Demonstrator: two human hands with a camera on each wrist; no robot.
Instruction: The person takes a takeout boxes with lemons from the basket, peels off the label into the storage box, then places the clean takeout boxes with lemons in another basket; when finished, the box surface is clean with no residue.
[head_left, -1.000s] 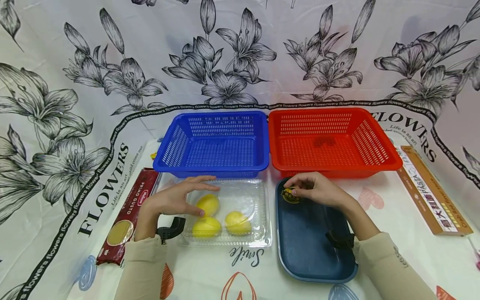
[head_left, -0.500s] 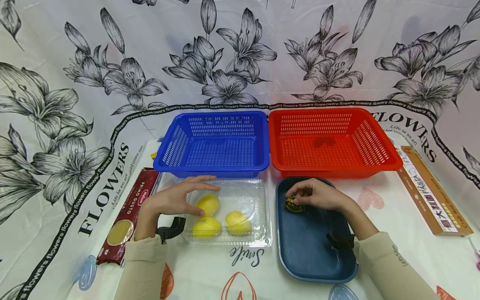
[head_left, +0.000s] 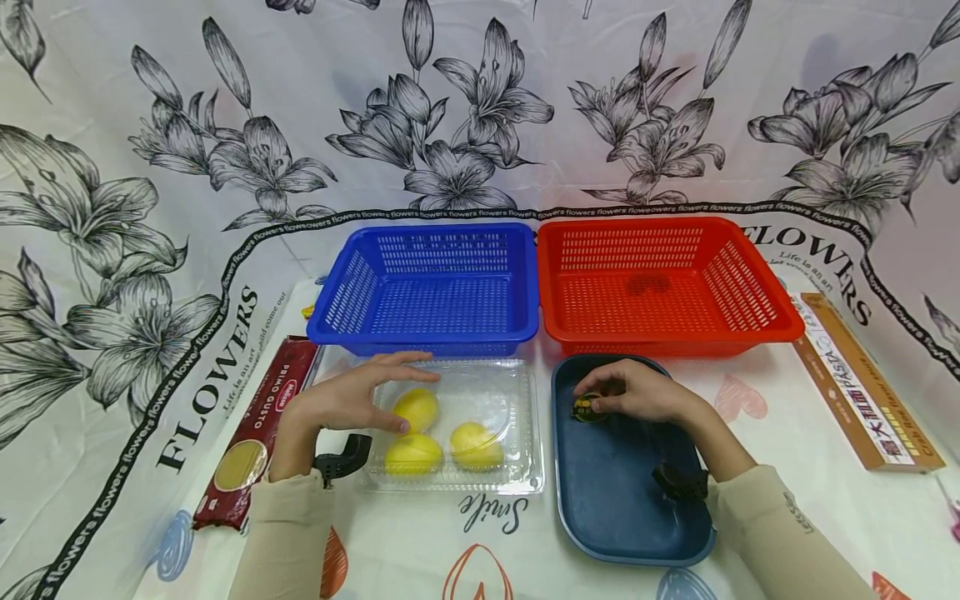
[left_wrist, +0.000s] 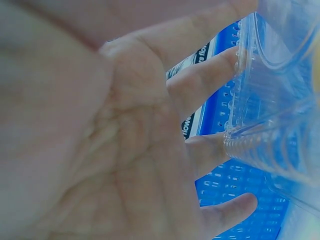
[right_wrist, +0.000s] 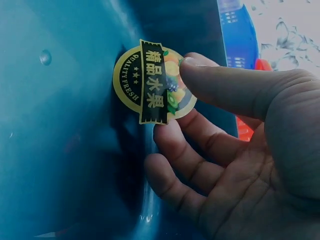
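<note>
My right hand (head_left: 641, 392) pinches a round black-and-gold fruit sticker (right_wrist: 152, 85) between thumb and fingers, inside the far end of a dark blue tray (head_left: 618, 508). Printed fruit shows on the sticker beside the thumb. A clear plastic clamshell box (head_left: 517, 400) lies left of the tray, with three yellow lemons (head_left: 476, 447) inside it. Over its left part, my left hand (head_left: 348, 396) spreads its fingers. In the left wrist view its nearly straight fingers (left_wrist: 205, 82) reach the wall of the box.
Behind stand a blue basket (head_left: 442, 300) and a red basket (head_left: 667, 300), side by side. A dark red package (head_left: 258, 433) lies at the left, and a brown pasta box (head_left: 870, 383) at the right. A flower-printed cloth (head_left: 450, 100) hangs at the back.
My right hand has moved slightly down into the tray, bringing the sticker from near the far rim toward me and turning it. My left hand has stayed in place.
</note>
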